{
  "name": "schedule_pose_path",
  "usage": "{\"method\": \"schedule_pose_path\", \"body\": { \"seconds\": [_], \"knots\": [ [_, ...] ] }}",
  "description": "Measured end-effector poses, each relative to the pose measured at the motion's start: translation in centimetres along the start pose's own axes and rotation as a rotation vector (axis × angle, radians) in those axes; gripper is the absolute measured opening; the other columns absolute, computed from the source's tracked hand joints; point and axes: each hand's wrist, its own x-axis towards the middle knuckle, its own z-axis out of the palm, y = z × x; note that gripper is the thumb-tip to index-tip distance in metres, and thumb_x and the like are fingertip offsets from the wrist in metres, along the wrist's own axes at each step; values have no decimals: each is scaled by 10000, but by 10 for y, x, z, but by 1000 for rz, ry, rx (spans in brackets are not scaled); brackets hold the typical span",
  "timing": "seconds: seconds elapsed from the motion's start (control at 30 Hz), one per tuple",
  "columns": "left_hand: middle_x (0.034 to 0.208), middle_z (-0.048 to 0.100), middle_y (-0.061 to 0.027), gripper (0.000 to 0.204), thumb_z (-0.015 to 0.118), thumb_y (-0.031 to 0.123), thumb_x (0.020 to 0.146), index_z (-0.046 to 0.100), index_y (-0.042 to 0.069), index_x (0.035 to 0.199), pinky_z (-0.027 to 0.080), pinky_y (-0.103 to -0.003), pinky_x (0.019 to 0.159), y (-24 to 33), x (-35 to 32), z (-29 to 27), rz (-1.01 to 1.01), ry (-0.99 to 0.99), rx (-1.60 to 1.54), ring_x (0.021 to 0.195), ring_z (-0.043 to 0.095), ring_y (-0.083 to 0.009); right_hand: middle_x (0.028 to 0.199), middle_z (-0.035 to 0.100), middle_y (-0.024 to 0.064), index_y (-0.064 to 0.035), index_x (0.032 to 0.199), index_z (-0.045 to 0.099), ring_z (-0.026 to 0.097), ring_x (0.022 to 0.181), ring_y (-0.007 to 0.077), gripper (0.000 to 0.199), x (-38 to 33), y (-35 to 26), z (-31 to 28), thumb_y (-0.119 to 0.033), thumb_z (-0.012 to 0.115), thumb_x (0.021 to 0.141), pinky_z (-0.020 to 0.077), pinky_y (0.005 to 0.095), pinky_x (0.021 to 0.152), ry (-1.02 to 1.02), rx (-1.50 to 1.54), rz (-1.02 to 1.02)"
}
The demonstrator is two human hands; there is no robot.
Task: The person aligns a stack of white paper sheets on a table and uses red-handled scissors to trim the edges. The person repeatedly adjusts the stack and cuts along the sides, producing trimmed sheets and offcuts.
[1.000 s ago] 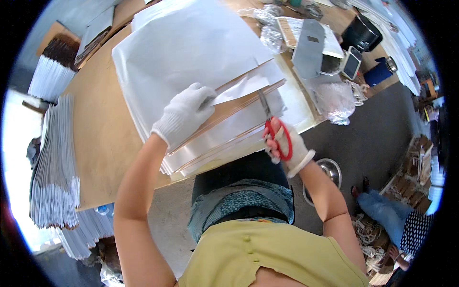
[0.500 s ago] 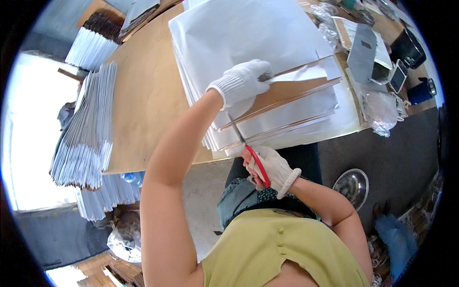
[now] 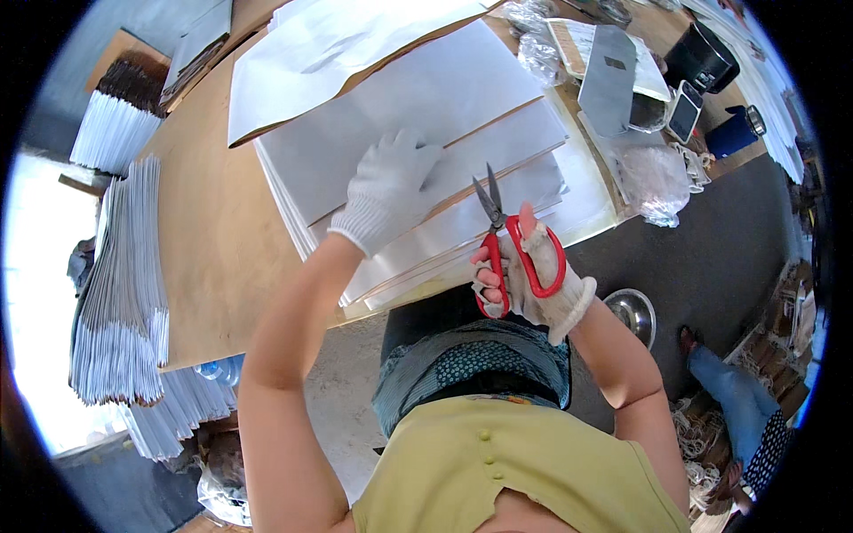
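A stack of large white sheets with brown undersides lies in front of me, its near edges stepped and uneven. My left hand, in a white knit glove, rests on the stack with the fingers stretched out and slightly apart. Beyond it, another white sheet lies askew over the stack's far left part. Just off the near edge, my right hand grips red-handled scissors. Their blades point away from me and stand slightly apart, clear of the paper. The right glove leaves the fingertips bare.
Fanned bundles of white folded paper line the table's left edge. At right are a flat grey plate, a phone, a blue flask and a plastic bag. A metal bowl and another person's leg show beyond.
My left hand has let go of the paper edge and opened on the stack. The top sheet has shifted far and left. The scissors have come away from the paper, blades parting.
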Motion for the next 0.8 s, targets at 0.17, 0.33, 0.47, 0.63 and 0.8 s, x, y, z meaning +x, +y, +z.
{"method": "schedule_pose_path", "body": {
  "seconds": [0.17,0.33,0.47,0.63,0.8],
  "knots": [
    [1165,569,-110,343,671,274,820,621,121,1124,494,-416,879,23,1,-9,-172,-127,-75,1035,590,-329,662,536,60,-6,1012,548,526,529,193,818,-6,-2,3,-789,387,838,454,304,518,66,-243,-58],
    [1121,597,-129,285,620,244,863,621,97,1107,488,-430,863,10,0,-6,-116,-80,-218,1015,596,-335,642,551,51,-9,1002,540,546,515,172,709,-34,-8,-23,-698,410,902,466,281,514,93,-362,-100],
    [1061,594,-134,237,562,241,899,613,94,1078,488,-424,859,4,-1,-7,-98,-85,-266,989,588,-341,594,508,3,-20,956,545,489,452,109,631,-26,-45,-47,-636,410,943,425,236,431,280,-477,-226],
    [1128,601,-129,278,566,270,905,619,94,1114,473,-413,904,-11,-4,-13,-21,-101,-358,1039,584,-329,565,477,-25,-44,895,546,414,394,80,580,-15,-18,-36,-615,451,940,324,210,363,316,-382,-264],
    [1223,626,-134,405,595,345,876,605,130,1218,439,-374,974,-36,12,-21,-91,-358,-548,1096,584,-326,667,537,21,-21,1052,533,530,527,129,505,18,68,8,-517,491,966,464,266,502,-101,-196,-19]
  ]
}}
